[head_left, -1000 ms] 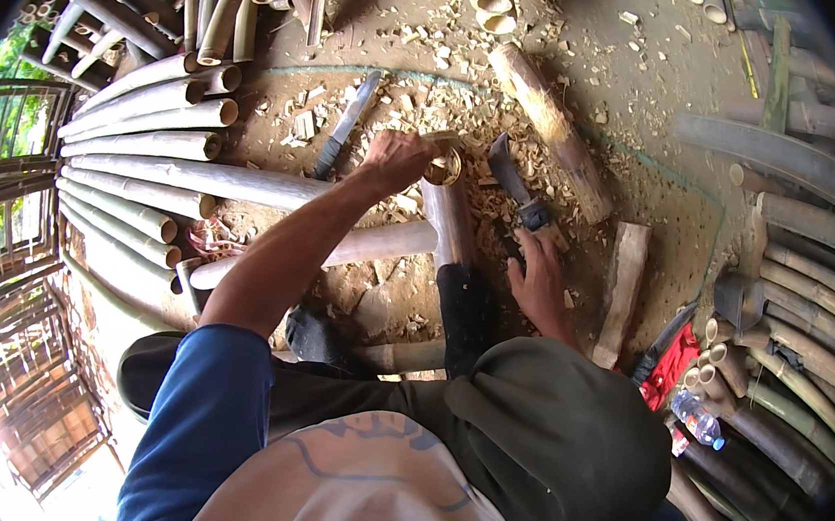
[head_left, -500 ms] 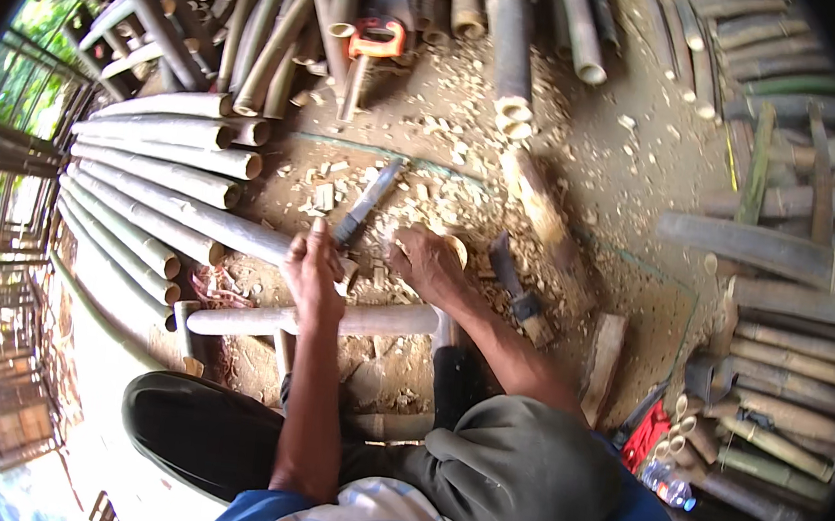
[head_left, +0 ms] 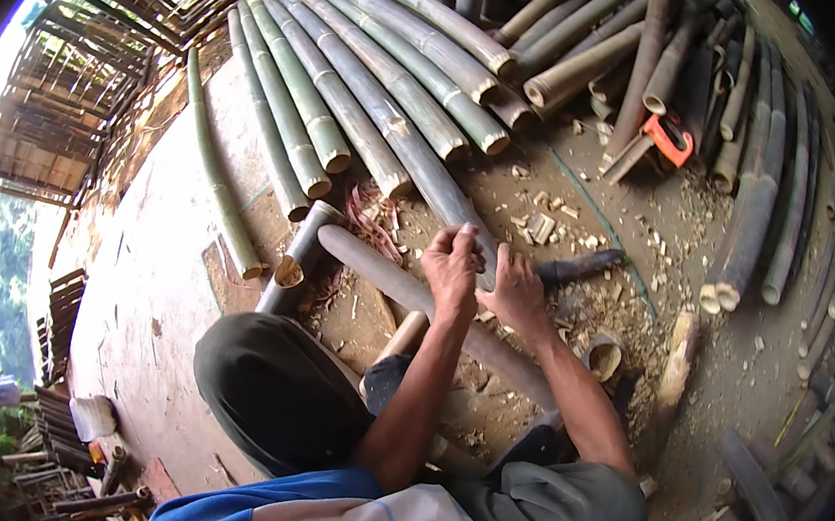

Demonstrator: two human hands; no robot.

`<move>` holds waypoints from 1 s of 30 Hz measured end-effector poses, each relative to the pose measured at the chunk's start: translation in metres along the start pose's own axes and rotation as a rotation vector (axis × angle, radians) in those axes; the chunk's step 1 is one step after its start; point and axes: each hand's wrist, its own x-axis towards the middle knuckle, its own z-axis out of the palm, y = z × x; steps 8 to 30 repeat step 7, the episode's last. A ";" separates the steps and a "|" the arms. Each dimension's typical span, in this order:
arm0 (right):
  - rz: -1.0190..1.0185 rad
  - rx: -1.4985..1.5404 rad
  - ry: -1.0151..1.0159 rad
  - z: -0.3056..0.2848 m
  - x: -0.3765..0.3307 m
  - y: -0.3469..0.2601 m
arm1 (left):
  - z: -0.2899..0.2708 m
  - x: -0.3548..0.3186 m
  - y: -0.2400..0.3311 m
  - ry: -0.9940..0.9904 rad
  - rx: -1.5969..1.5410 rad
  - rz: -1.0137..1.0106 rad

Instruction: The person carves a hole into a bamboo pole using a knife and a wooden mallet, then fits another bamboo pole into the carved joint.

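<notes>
bamboo pole lies across the dirt floor in front of the knees, near the stacked green culms. left hand and right hand close on its middle. it looks stiff, smooth, fairly heavy; gripping mid-length seems best.

Left hand and right hand: palms face down, grip on the grey bamboo pole not visible. Pole's near end is hidden behind the right forearm and knee. Long green poles are cut off at the top rim. Contents of the short bamboo cup are too small to tell.
</notes>
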 end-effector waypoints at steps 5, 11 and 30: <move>0.123 0.134 -0.242 -0.026 0.006 -0.006 | -0.045 0.046 0.008 0.258 -0.172 -0.001; 0.121 0.315 -0.310 -0.062 -0.018 -0.005 | -0.060 0.058 0.002 0.289 -0.252 -0.071; 0.121 0.315 -0.310 -0.062 -0.018 -0.005 | -0.060 0.058 0.002 0.289 -0.252 -0.071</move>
